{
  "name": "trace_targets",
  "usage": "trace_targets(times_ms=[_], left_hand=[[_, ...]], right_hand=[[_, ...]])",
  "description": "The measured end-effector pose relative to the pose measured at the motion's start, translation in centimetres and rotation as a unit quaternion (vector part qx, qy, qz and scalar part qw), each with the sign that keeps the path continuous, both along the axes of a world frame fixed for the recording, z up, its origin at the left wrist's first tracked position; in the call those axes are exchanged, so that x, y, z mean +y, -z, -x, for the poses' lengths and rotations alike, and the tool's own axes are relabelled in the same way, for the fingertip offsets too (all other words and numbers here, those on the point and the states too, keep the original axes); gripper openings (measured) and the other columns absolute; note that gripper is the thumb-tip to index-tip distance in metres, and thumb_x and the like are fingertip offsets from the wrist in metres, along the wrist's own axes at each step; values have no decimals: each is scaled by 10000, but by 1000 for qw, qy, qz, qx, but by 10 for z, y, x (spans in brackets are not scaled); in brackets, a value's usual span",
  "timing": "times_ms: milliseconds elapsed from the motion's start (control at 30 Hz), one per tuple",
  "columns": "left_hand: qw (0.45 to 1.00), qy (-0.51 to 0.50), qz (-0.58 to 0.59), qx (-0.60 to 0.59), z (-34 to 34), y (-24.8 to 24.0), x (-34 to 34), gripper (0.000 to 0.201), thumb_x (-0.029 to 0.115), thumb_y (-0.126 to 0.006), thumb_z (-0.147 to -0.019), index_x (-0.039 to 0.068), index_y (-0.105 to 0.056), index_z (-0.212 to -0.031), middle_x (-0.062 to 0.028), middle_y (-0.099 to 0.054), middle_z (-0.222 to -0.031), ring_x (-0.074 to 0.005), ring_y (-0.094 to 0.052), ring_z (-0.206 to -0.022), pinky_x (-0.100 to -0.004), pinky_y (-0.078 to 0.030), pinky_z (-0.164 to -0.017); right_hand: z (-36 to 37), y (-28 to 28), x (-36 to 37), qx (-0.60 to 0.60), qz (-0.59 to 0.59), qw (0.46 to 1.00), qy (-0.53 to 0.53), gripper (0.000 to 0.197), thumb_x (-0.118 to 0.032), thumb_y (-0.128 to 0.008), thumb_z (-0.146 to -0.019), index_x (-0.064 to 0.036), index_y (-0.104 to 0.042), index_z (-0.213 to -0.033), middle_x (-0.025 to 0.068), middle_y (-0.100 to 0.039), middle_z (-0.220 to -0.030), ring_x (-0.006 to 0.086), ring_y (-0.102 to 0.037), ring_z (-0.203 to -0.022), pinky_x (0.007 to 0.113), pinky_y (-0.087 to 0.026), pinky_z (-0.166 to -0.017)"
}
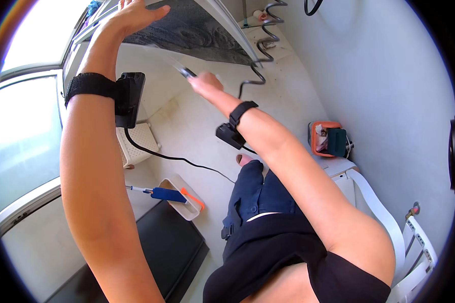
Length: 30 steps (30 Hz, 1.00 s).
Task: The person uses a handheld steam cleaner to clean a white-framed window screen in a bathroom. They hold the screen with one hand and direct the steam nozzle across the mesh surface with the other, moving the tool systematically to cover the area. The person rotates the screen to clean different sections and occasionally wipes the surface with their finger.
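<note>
My left hand (134, 16) reaches up to a white-framed panel (202, 35) with a dark, dusty-looking face. Its thumb sticks out to the side over the dark face, while the picture's top edge cuts off the fingertips. Lower and to the right, my right hand (207, 84) is closed around a slim tool with a dark handle (188, 73). The tool's pale far end points up and left toward the panel. Motion blurs it, so I cannot make out its exact kind.
A black coiled cord (264, 48) hangs beside the panel. Below stand a white perforated stool (139, 146) and a white bin (192, 212) with a blue-headed tool (168, 195) across it. An orange-rimmed container (316, 146) is by the right wall; frosted window panes (25, 131) line the left.
</note>
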<state>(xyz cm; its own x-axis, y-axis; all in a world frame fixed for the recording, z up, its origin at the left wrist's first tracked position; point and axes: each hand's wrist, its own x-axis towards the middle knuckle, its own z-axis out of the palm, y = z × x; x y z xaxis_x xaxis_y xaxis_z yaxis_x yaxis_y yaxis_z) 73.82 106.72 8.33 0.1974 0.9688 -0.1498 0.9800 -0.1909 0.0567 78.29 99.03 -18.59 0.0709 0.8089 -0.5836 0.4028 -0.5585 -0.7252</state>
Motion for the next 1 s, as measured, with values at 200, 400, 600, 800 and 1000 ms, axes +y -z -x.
trace_targets(times_ms=[200, 400, 600, 800, 1000], left_hand=[[998, 31, -46, 10, 9, 17, 26, 922, 434, -602, -803, -24, -77, -1407, -248, -269, -1391, -297, -301, -1273, -420, -286, -1030], [994, 31, -104, 16, 31, 43, 51, 885, 503, -565, -819, 49, -117, -1432, -192, -194, -1455, -287, -189, -1345, -426, -219, -1077], [997, 28, -48, 48, 42, 46, 64, 1072, 633, -550, -760, 46, 42, -1434, -164, 45, -1502, -293, 57, -1389, -444, -110, -1117], [990, 37, -135, 9, 32, 59, 52, 939, 540, -606, -777, 62, -134, -1433, -180, -155, -1472, -337, -140, -1358, -429, -199, -1088], [998, 18, -64, 4, 19, 39, 44, 1026, 521, -629, -751, 22, -48, -1434, -192, -56, -1494, -392, -16, -1371, -443, -146, -1113]], right_hand=[[11, -44, 38, 133, -83, 984, 88, 441, -402, -606, -807, 0, -552, -634, 95, -574, -564, 201, -545, -442, 350, -427, -449], [-42, -5, -11, 263, 10, 941, 214, 382, -336, -593, -837, -49, -491, -607, 28, -482, -502, 108, -401, -343, 280, -281, -323], [-102, 77, -43, 188, 73, 933, 298, 400, -352, -593, -843, -58, -470, -602, 43, -473, -501, 127, -402, -354, 298, -297, -333], [-90, 51, -41, 170, 30, 966, 192, 424, -389, -593, -805, -32, -522, -587, 80, -534, -520, 195, -517, -407, 343, -388, -400], [-65, 28, -1, 140, -71, 975, 159, 431, -384, -607, -815, -42, -479, -586, 61, -490, -505, 178, -448, -374, 339, -327, -384]])
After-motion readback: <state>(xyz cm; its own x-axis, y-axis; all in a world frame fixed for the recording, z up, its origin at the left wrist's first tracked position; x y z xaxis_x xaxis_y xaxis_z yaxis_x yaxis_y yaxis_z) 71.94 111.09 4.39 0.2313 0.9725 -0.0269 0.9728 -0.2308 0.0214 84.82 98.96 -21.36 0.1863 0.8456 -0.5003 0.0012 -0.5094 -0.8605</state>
